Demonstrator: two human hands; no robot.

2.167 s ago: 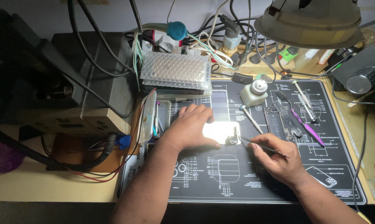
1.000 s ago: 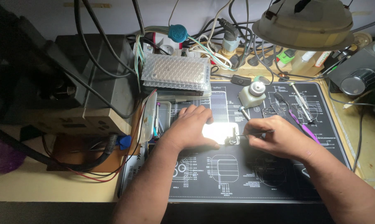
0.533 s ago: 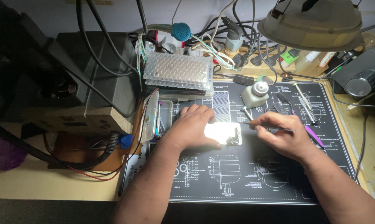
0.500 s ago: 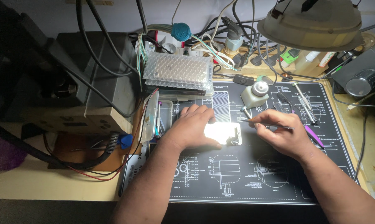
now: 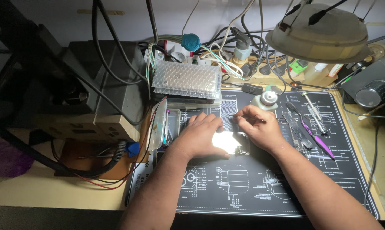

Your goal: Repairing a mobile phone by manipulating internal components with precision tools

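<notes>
A phone (image 5: 229, 142) lies flat on the black printed work mat (image 5: 252, 187), brightly lit by the lamp. My left hand (image 5: 201, 135) rests flat on its left part, pressing it down. My right hand (image 5: 259, 127) sits at the phone's upper right edge and pinches thin metal tweezers (image 5: 239, 116), whose tip points left above the phone's top. Much of the phone is hidden under both hands.
A small white bottle (image 5: 265, 100) stands just behind my right hand. Loose tools, among them a purple pry tool (image 5: 316, 139), lie on the mat's right. A bubble-wrapped pack (image 5: 186, 80), cables, a lamp shade (image 5: 322, 34) and a dark box (image 5: 103, 81) crowd the back.
My right hand has moved from the phone's lower right up and left to its top edge, with the tweezers now pointing left. My left hand has stayed on the phone.
</notes>
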